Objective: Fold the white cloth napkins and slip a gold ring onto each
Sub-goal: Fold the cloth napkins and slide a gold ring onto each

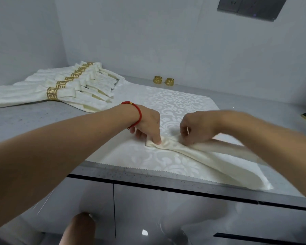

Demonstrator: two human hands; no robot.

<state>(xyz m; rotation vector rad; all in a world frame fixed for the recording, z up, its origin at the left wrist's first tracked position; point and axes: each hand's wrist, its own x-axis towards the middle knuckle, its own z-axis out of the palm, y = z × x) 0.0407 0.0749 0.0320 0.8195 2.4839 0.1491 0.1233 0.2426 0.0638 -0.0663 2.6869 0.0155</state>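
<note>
Head view: hands (171, 128) at napkin (193, 152) edge.

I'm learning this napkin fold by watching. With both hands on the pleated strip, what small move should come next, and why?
Probably keep the left hand pinching the napkin end and reach the right hand for a loose ring. The napkin is already gathered into a narrow strip on the flat cloth, unringed, while the finished napkins at the far left all wear rings.

Both forearms are bare, no sleeves showing. A thin red cord bracelet with a small gold bead (137, 112) circles the left wrist.
</note>
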